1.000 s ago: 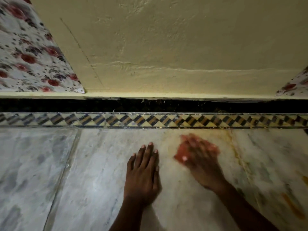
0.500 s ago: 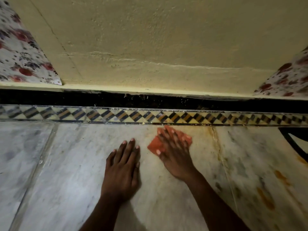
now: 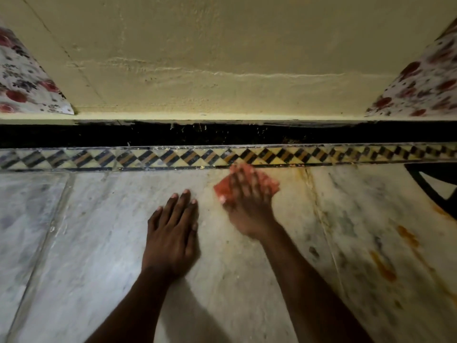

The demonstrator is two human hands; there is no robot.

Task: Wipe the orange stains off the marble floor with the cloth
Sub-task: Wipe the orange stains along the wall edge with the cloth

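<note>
Head view, the only one. Kneeling close to the wall [image 3: 222, 58], by the look of it, arms reaching forward over the marble floor [image 3: 74, 243].

Left hand [image 3: 173, 233] laid flat on the marble, fingers straight and together, holding nothing; probably planted there as a prop, taking weight so the other arm can scrub freely.

Right hand [image 3: 247, 206] spread flat on the cloth [image 3: 223, 189], fingers extended and pressing down rather than curled round it; blurred, so likely mid-stroke. Flat palm probably chosen to push the whole cloth hard against the stone. Cloth red-orange, small and folded, lying at the far edge of the floor, just beside the patterned border strip [image 3: 173, 157], with the black skirting band [image 3: 148, 134] beyond.

Orange stains [image 3: 382, 266] well apart from the cloth, toward the right edge of the floor: streaks and blotches on the neighbouring slab, plus a faint yellowish trail along the slab joint [image 3: 314, 201] just right of the cloth. Judging from that, work only partly done, with the heavier marks on the right slab not yet reached.

Flowered fabric [image 3: 22, 78] hanging at the far left corner, more of the same [image 3: 425, 82] at the far right. Dark curved shape [image 3: 430, 186] at the right edge, unidentifiable.
</note>
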